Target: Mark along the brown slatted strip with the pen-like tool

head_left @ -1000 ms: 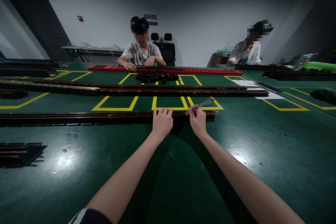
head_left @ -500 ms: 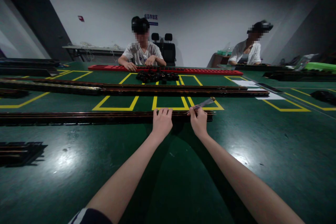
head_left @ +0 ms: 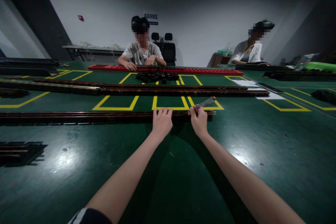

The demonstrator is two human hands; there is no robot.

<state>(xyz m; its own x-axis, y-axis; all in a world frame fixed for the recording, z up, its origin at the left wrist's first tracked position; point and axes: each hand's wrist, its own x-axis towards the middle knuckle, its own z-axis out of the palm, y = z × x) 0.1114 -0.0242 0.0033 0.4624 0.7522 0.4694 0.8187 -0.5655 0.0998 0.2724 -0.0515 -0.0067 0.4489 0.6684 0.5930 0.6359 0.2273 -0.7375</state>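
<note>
A bundle of long, thin dark strips [head_left: 78, 117] with coppery edges lies across the table in front of me. My left hand [head_left: 162, 124] is closed over it, fingers curled past its far edge, thumb hidden. Just right of that, close to the bundle's right end, my right hand [head_left: 198, 120] pinches a slim see-through tool [head_left: 207, 102]. The tool slants up to the right and ends in a brass-coloured tip; its lower end is hidden by the fingers, so its exact kind is unclear.
Farther back lie more long dark strips [head_left: 170, 90], a tangled black heap [head_left: 157, 76] and a red slotted rail [head_left: 199, 71]. Short dark strips [head_left: 19, 153] sit at the left. White sheets [head_left: 267, 94] lie right. Two co-workers are across the green table [head_left: 105, 168].
Both my hands stay nearly in place; the see-through tool has shifted only slightly. The co-worker at the right has leaned a little farther right.
</note>
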